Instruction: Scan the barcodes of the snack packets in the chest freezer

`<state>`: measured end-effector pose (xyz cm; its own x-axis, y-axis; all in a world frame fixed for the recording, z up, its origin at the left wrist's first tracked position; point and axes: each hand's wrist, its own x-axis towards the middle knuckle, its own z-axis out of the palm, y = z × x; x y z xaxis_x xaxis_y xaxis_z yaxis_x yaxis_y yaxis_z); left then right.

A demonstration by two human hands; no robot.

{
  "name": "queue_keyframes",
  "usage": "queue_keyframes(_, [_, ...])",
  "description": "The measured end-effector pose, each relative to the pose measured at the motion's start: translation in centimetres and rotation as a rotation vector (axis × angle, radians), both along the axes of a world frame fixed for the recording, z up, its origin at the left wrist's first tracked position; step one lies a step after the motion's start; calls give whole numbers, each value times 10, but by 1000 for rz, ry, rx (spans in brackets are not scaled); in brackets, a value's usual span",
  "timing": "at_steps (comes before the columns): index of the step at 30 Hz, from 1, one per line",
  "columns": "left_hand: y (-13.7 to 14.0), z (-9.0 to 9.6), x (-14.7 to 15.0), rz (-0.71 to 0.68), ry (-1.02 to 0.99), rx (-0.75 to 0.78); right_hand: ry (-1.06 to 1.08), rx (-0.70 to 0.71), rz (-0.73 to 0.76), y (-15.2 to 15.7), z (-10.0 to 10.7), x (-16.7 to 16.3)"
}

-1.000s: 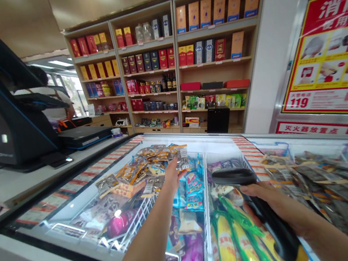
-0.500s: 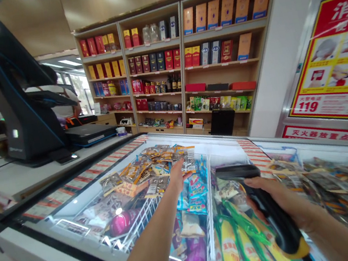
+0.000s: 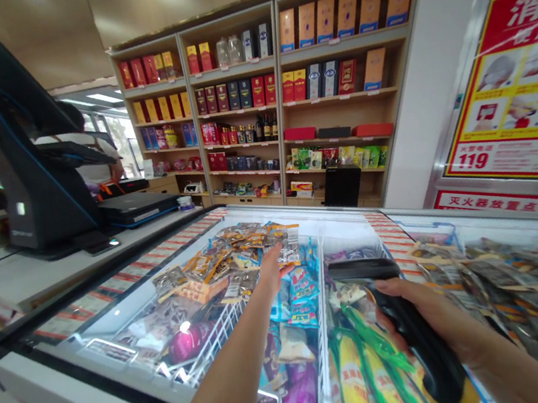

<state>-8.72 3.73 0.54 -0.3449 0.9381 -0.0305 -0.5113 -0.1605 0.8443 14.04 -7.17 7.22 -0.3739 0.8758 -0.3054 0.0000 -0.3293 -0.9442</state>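
Observation:
My right hand is wrapped around the handle of a black barcode scanner with yellow trim. The scanner's head faces left, above bagged corn cobs in the chest freezer. My left hand reaches over the freezer's left section, its index finger stretched out and the thumb apart. That fingertip is at a small clear packet with an orange edge; whether it presses on it is hard to tell. Blue packets lie just below and to the right. More brown and orange packets are heaped to its left.
White wire baskets divide the freezer. Dark packets fill its right part. A black checkout terminal stands on the left counter, with a person partly hidden behind it. Shelves of boxes line the back.
The view has shifted slightly. My left hand has drawn back a little toward me, while the scanner in my right hand has moved slightly left.

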Motion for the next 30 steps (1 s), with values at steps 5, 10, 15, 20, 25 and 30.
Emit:
queue_keyframes(5, [-2, 3, 1, -8, -19, -14, -86, -22, -3, -1, 3, -2])
queue_keyframes(10, [-8, 14, 12, -113, -81, -52, -99, 37, -62, -5, 4, -8])
queue_keyframes(15, [-9, 15, 13, -158, -67, -99, -70, 87, -101, -15, 3, -13])
queue_keyframes(20, [0, 11, 3, -129, -114, -120, 19, 17, -85, -22, 1, -18])
queue_keyframes(25, [0, 17, 3, -110, -136, -112, -13, 21, -81, -20, -6, -20])
queue_keyframes(30, [-2, 19, 2, -105, -108, -92, -36, 24, -68, -21, -6, -20])
